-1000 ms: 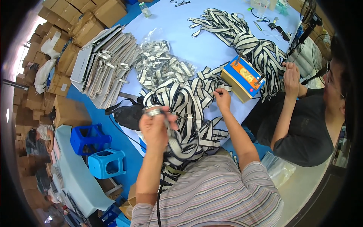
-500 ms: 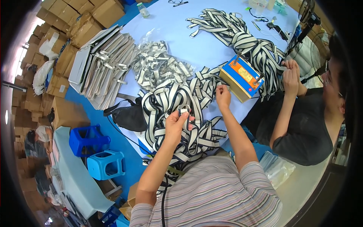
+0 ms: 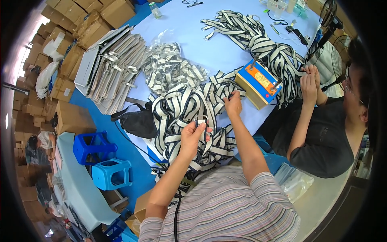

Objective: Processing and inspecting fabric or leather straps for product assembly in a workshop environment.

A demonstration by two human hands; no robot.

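Observation:
My left hand [image 3: 192, 139] is closed on the end of a white webbing strap [image 3: 200, 121] with dark edges, the thumb pressed on top. A metal ring [image 3: 204, 117] shows at that end, just beyond the fingertips. Beneath and around this hand lies a big loose heap of the same straps [image 3: 173, 105]. Over the heap's right side, my right hand [image 3: 234, 105] is pinched closed, with something small and dark at its fingertips that I cannot make out. Close to its right stands a blue and orange box-shaped device [image 3: 260, 83] with two posts on top.
A clear bag of small silvery pieces [image 3: 173, 68] and a stack of grey-white sheets [image 3: 115, 68] lie left. A strap bundle [image 3: 260, 40] is at the back right. A co-worker [image 3: 322, 133] sits right, hands raised by it. A black pouch [image 3: 139, 123] lies near the left edge.
My right hand has shifted left and slightly nearer, away from the device and over the strap heap. My left hand has moved slightly right and nearer, still gripping the strap end.

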